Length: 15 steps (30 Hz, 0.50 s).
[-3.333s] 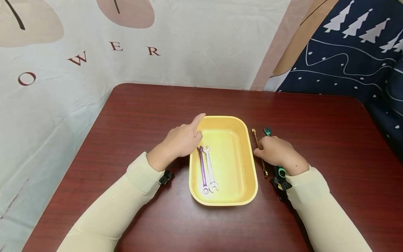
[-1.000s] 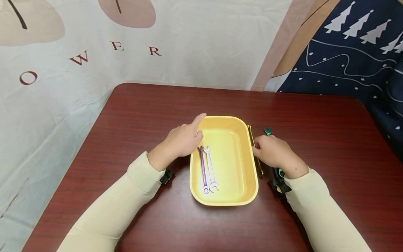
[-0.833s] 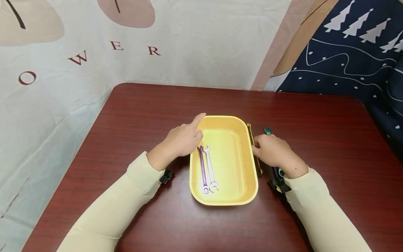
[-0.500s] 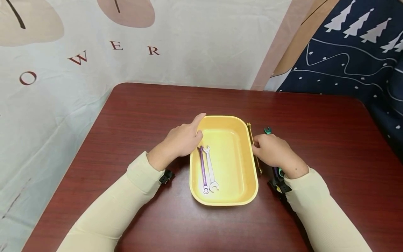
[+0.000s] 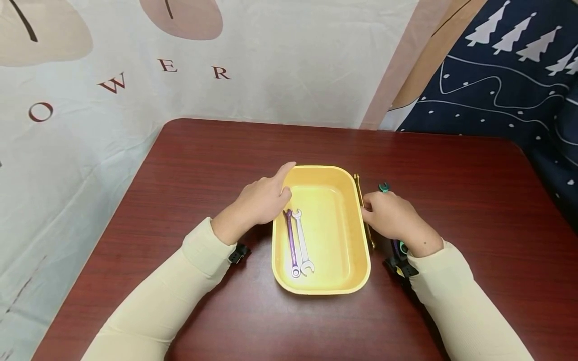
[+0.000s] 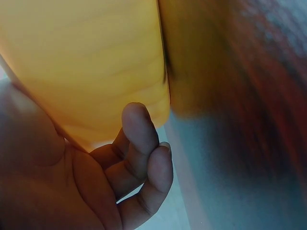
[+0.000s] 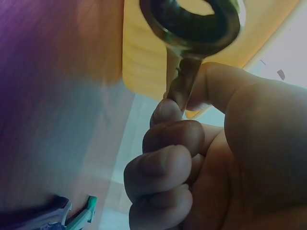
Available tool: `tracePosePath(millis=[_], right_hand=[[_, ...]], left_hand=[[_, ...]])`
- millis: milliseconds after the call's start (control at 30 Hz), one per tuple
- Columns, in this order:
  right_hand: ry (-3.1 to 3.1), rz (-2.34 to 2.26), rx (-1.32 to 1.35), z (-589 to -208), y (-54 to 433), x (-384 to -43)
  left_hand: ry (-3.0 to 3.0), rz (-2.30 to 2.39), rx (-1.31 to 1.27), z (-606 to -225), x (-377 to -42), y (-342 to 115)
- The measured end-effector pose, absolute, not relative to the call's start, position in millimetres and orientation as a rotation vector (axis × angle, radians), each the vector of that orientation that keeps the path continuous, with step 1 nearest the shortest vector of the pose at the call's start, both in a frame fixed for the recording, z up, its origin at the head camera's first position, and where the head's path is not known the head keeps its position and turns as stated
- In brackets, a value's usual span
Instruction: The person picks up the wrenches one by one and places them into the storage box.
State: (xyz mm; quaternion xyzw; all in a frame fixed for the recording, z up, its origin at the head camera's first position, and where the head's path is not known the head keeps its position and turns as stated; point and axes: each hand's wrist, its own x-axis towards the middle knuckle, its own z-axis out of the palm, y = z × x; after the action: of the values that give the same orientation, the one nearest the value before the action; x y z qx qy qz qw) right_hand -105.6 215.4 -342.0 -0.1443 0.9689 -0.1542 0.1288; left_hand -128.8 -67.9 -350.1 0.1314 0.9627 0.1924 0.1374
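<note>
A yellow tray (image 5: pixel 331 228) stands mid-table in the head view. Along its left side, my left hand (image 5: pixel 262 199) grips the wall, thumb over the inside and index finger pointing along the rim; the left wrist view shows other fingers (image 6: pixel 140 129) curled by the outer wall. Inside the tray a purple wrench (image 5: pixel 291 243) lies beside a silver wrench (image 5: pixel 301 240). My right hand (image 5: pixel 392 215) pinches a gold wrench (image 5: pixel 358 189) between thumb and fingers, just outside the tray's right wall. Its ring end (image 7: pixel 192 40) shows large in the right wrist view.
A green wrench (image 5: pixel 384 187) lies on the red-brown table (image 5: pixel 474 200), mostly hidden under my right hand. Beside its green end (image 7: pixel 86 214) in the right wrist view is a dark purple tool (image 7: pixel 48 215). Patterned cloth hangs behind the table.
My right hand has brought the gold wrench left, from the table beside the tray up against its right side. In the last second it shifts only slightly. The left hand and tray keep still.
</note>
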Motion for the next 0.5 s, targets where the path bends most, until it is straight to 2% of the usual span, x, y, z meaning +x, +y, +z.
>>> tracePosePath(millis=[500], right_hand=[[2.808,-0.432,-0.385,-339.3,217.2,-105.5]], left_hand=[[2.780,0.565,0.383,-350.7,-129.5,-68.7]])
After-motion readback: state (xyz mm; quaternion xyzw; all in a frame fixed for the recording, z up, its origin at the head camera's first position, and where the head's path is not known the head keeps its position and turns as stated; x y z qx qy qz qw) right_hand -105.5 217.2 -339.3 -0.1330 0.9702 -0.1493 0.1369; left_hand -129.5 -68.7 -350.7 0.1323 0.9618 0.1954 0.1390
